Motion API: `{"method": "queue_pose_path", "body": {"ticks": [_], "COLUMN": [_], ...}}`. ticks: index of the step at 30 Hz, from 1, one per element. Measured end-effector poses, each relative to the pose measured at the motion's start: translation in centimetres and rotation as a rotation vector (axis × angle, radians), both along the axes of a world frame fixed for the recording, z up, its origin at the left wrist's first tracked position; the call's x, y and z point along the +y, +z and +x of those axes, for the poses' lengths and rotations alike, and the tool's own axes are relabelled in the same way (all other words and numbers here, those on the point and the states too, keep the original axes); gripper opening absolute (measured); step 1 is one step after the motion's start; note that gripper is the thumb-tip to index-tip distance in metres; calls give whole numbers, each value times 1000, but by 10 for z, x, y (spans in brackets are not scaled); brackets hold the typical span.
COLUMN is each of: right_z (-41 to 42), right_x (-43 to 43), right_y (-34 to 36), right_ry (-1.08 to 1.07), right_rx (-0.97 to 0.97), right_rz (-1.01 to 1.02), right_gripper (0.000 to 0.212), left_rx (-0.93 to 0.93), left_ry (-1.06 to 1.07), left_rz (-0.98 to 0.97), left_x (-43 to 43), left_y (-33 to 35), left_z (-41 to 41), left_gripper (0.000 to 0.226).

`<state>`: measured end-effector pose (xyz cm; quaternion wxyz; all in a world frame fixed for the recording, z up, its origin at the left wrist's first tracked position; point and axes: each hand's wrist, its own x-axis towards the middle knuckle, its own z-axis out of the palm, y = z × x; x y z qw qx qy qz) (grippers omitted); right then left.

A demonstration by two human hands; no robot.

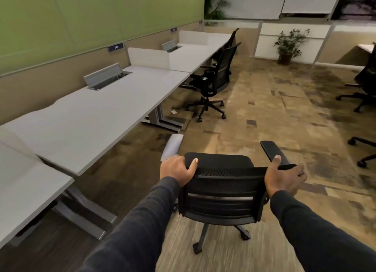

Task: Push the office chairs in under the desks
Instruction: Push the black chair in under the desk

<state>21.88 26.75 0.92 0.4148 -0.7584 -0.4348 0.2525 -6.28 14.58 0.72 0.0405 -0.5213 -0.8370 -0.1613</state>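
Note:
A black mesh office chair (221,192) stands right in front of me on the carpet, its back toward me. My left hand (178,170) grips the left top corner of the backrest. My right hand (284,178) grips the right top corner, thumb over the edge by the black armrest (273,151). The chair is out in the aisle, right of a long white desk (81,121). A second black chair (213,82) stands farther along, its seat partly under the following desk (195,56). A third chair (232,39) is tucked in at the far end.
White desks run along the green partition wall on the left, with grey metal legs (162,119) and open cable boxes (105,76). More black chairs (364,82) stand at the right edge. A potted plant (289,45) sits by the far wall. Carpet spreads between the rows.

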Motion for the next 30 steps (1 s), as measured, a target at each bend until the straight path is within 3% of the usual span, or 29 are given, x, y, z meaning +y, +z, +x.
{"method": "queue_pose_path", "body": {"ticks": [19,30], "right_z": [-73,-183], "right_x": [106,162], "right_y": [7,0], "right_ry": [282,401], "right_rx": [-64,-44], "right_rz": [-29,-21], "right_gripper": [87,85], "left_rx": [-205,-187], "left_ry": [288,411], "left_rz": [110,121], "left_x": [43,64], "left_y": [-11,-9], "left_z": [-34,-116], "left_gripper": [43,45]}}
